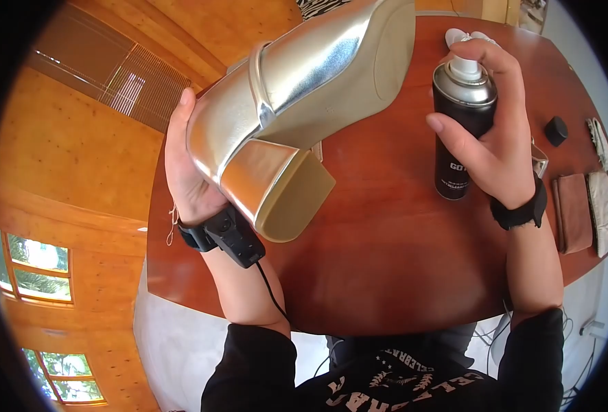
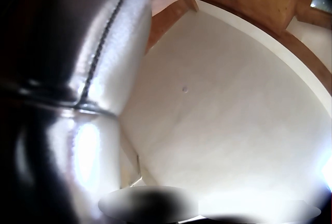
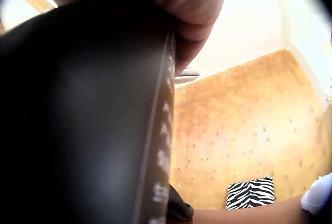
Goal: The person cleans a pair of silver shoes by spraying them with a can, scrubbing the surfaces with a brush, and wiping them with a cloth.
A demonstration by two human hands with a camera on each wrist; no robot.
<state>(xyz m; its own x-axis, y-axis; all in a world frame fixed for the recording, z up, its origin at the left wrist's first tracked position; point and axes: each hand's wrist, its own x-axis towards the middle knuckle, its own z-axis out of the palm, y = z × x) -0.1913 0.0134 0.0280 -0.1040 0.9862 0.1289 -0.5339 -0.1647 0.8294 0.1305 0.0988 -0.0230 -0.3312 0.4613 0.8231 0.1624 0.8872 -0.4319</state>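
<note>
Over the brown table (image 1: 386,268), the left hand (image 1: 182,165) holds up a shiny heeled shoe (image 1: 304,65). Apart from it, the right hand (image 1: 508,147) grips a black spray can (image 1: 463,115), index finger (image 1: 489,49) at the nozzle (image 1: 465,67). It is already uncapped (that black lump (image 1: 556,130) may be the cap); no spray shows, and I cannot tell how much of the shoe is done or left.

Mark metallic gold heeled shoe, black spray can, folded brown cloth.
Metallic gold heeled shoe (image 1: 300,123): head view, sole arch.
Black spray can (image 1: 470,117): head view, upper body.
Folded brown cloth (image 1: 574,213): head view, middle.
</note>
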